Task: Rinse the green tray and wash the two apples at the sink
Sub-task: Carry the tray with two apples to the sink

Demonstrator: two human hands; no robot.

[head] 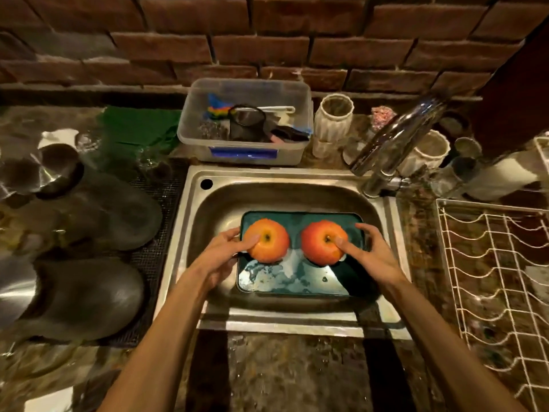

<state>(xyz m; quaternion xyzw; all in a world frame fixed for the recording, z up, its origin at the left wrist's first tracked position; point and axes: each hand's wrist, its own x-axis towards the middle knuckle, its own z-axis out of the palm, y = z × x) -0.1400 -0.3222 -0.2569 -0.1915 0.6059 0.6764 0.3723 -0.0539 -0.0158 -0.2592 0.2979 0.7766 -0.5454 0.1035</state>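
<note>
Each hand (pixel 221 257) (pixel 372 254) holds apple (pixel 267 240) (pixel 323 242) on seemingly wet green tray (pixel 297 283).

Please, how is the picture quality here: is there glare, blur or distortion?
Head view: warm dim light; glare on the wet tray and sink rim; tap blurred; wide-angle bending at the edges; apples and both hands fairly sharp.

Hands (pixel 218 257) (pixel 375 254) on two apples (pixel 269 240) (pixel 322 243), seemingly wet tray (pixel 297 283)
</note>
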